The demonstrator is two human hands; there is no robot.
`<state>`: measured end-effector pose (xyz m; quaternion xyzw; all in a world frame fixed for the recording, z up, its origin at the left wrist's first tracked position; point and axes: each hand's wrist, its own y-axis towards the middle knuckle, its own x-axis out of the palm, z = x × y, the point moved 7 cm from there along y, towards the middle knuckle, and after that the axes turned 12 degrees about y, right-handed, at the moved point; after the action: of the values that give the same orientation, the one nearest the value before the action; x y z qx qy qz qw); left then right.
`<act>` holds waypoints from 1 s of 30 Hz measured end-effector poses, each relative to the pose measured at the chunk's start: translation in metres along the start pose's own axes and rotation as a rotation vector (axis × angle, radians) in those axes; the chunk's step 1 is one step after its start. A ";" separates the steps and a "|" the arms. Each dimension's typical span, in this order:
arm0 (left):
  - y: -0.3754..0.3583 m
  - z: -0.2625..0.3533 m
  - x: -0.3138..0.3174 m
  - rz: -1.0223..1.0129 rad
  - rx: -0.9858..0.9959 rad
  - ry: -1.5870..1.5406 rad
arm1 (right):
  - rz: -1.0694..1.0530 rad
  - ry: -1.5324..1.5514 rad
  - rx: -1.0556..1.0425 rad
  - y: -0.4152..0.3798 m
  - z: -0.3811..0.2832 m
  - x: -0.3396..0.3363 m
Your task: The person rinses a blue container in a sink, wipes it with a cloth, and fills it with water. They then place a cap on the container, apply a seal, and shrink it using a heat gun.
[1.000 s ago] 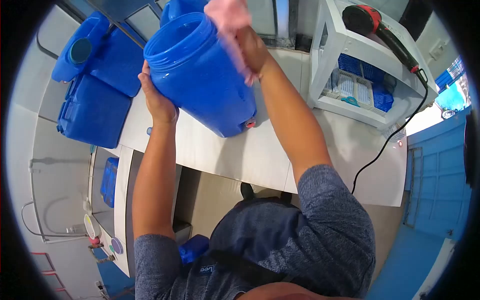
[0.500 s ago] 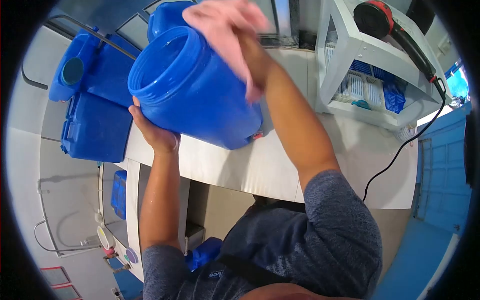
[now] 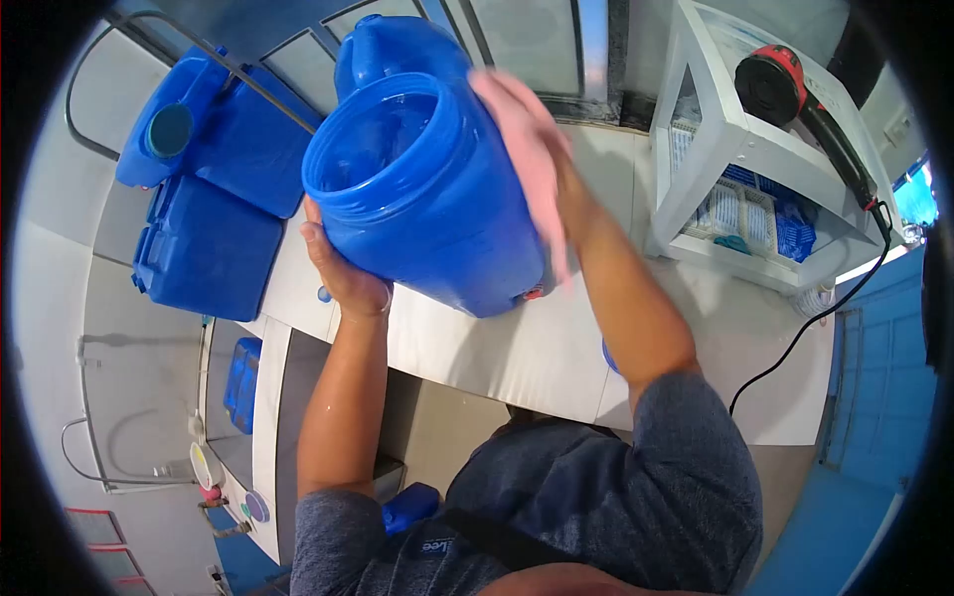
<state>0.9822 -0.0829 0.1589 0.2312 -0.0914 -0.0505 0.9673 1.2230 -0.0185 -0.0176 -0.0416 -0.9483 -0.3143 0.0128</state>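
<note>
A large blue plastic drum (image 3: pixel 447 233) with a wide, threaded, uncapped mouth leans over the white counter, its opening toward me. My left hand (image 3: pixel 343 273) supports it at the lower left, just below the neck, fingers partly hidden behind it. A pink cloth (image 3: pixel 519 139) lies against the drum's right side. My right hand (image 3: pixel 568 189) holds this cloth, its fingers mostly covered and blurred. Behind the drum stands another blue container (image 3: pixel 402 42) with a handle.
Several blue jerrycans (image 3: pixel 214 248) stand at the left beside a curved metal tap pipe (image 3: pixel 224 62). A white shelf unit (image 3: pixel 696 129) at the right carries a black-and-red corded power tool (image 3: pixel 775 84). Its black cord (image 3: pixel 830 308) hangs across the counter (image 3: pixel 735 348).
My right hand and the cloth have moved from the drum's upper shoulder down along its right side. The drum appears slightly further right, partly because the view shifted. My left hand keeps its hold.
</note>
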 end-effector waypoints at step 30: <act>0.068 0.024 -0.100 -0.031 -0.189 -0.076 | -0.339 -1.411 -0.812 -0.032 -0.220 0.208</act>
<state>0.8832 -0.0195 0.1959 0.1382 -0.1193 -0.0826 0.9797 1.0126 -0.1609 0.1508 -0.0868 -0.5400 -0.5299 -0.6482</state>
